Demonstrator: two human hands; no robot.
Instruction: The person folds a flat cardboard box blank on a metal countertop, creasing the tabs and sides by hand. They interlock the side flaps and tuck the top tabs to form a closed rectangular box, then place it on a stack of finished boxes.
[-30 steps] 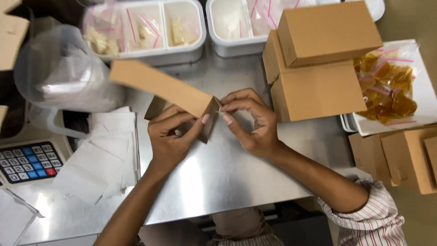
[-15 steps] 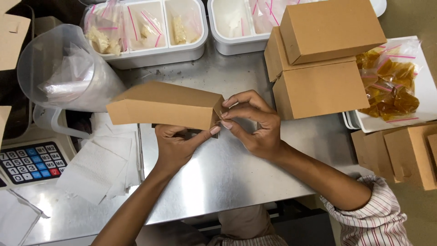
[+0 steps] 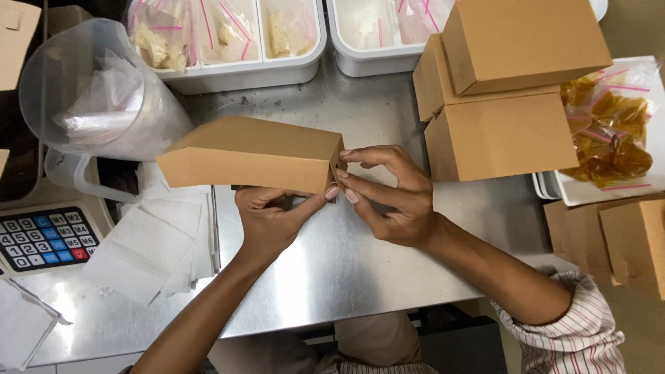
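A brown cardboard box lies on its side above the steel table, its long body pointing left. My left hand grips it from underneath, thumb up against its right end. My right hand presses its fingertips on the flaps at that right end. Both hands meet at the box's end, near the middle of the view.
Two closed brown boxes are stacked at the right, with flat box blanks below them. A tray of bagged amber pieces sits far right. White bins with bagged food line the back. A clear plastic jug, paper sheets and a keypad scale stand at left.
The box has gone from tilted and partly flat to a squared-up shape lying level. My right hand's fingers have moved onto the end flaps; my left hand has shifted beneath the box.
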